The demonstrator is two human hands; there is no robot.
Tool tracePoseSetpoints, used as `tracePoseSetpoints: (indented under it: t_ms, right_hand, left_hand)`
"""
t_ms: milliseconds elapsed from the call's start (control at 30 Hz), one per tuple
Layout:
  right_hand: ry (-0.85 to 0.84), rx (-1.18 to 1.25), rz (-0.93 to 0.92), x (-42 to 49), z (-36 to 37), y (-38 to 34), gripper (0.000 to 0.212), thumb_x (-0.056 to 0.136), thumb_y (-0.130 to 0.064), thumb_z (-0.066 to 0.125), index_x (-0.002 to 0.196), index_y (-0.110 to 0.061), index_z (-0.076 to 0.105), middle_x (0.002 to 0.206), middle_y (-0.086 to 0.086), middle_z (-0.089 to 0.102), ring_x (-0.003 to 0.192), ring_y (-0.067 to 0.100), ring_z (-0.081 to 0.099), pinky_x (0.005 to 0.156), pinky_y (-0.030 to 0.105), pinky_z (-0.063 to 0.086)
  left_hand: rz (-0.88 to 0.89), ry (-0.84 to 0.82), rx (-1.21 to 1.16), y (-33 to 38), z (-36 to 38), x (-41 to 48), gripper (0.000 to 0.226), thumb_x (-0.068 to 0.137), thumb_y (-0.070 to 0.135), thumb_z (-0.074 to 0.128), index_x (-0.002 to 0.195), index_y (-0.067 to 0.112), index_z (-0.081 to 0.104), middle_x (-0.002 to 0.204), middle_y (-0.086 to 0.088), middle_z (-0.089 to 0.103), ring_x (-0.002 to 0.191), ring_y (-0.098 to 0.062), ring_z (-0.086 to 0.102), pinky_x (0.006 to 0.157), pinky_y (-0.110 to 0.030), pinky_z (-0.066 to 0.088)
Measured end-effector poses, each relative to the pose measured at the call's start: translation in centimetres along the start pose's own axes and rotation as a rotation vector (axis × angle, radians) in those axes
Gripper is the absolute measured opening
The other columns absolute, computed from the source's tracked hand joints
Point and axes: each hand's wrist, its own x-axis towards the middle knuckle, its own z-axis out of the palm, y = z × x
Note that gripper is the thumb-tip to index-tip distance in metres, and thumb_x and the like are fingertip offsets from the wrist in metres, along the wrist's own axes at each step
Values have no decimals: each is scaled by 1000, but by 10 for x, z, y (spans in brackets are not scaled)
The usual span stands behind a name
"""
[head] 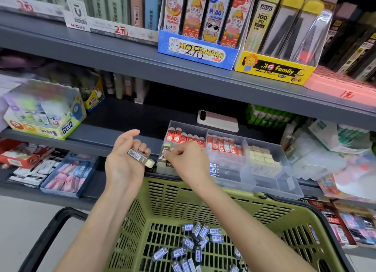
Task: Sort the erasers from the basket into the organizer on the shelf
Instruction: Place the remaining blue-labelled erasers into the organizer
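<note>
A green plastic basket (171,198) fills the lower middle, with several small blue-and-black sleeved erasers (200,243) loose on its floor. On the shelf behind it stands a clear organizer (270,149) with compartments of red-sleeved, cream and dark-sleeved erasers. My left hand (126,155) grips a cream eraser in a dark barcode sleeve (140,157) just left of the organizer. My right hand (187,157) hovers over the organizer's front left compartment, fingers pinched on a dark-sleeved eraser (163,156) among the row standing there.
A pink phone (217,121) lies on the shelf behind the organizer. A glue box (44,113) stands at the left, trays of erasers (67,174) sit below it, and packs lie at the right. The upper shelf carries boxes of pencil leads (197,27).
</note>
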Motion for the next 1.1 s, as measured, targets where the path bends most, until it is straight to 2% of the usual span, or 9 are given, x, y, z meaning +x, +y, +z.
tracePoseSetpoints:
  t_ms: [100,167,300,500,600,733,933,1033,1100]
  right_hand:
    - [34,17,-61,-4,-6,2,49,90,-30,57,45,-12,49,44,2,45,47,17,41,54,29,43]
    - [29,119,-88,-11,-11,3,48,92,-36,52,52,-11,56,50,7,52,49,14,43,56,32,45]
    - [-308,372,61,-32,-19,-5,38,88,-50,53,69,-19,66,62,0,68,51,6,57,47,22,43]
    - [-414,973,302,-35,-32,-4,10,88,-17,63,86,-7,65,72,7,68,59,11,63,52,19,53]
    - [-300,1239,387,-18,-45,7,8,85,2,59,88,-5,61,70,8,68,62,16,66,59,22,56]
    - [-173,997,371,5,-50,16,11,89,0,55,85,-6,62,73,7,65,61,15,60,56,24,55]
    - [-112,466,162,12,-38,11,25,90,-2,48,74,-18,59,74,1,61,41,4,51,45,18,44]
    - [-74,99,-59,12,-39,15,9,86,-18,60,84,-23,67,89,-10,64,74,6,57,66,19,41]
    - [-65,-269,-241,12,-37,20,25,82,-33,66,106,-28,67,102,-8,60,94,12,51,76,24,38]
  left_hand:
    - [13,-36,-1,0,2,-3,20,98,12,40,98,10,60,60,5,44,59,-11,45,68,-26,43]
    - [30,-63,8,-2,4,-6,21,99,13,40,99,10,60,61,4,44,60,-11,45,70,-26,43]
    - [161,-176,142,-5,10,-18,23,97,11,36,103,14,59,67,6,46,69,-10,47,78,-26,42]
    - [292,-445,347,-8,16,-32,23,91,21,43,110,21,58,79,8,56,86,-10,54,90,-27,44]
    - [310,-502,577,-8,17,-34,27,90,21,47,112,29,59,95,8,63,99,-9,57,92,-22,42]
    - [420,-336,1111,-10,11,-28,34,93,13,52,107,43,53,110,23,57,110,3,51,93,-16,36]
    - [406,-341,1424,-13,4,-21,25,92,8,57,113,19,64,114,12,53,96,-8,54,78,-1,33]
    - [422,-348,1451,-12,5,-21,23,91,9,59,112,16,66,114,12,52,102,-7,52,80,-2,32]
    - [422,-350,1455,-11,6,-21,23,91,9,59,111,17,67,113,12,52,104,-7,51,81,-4,33]
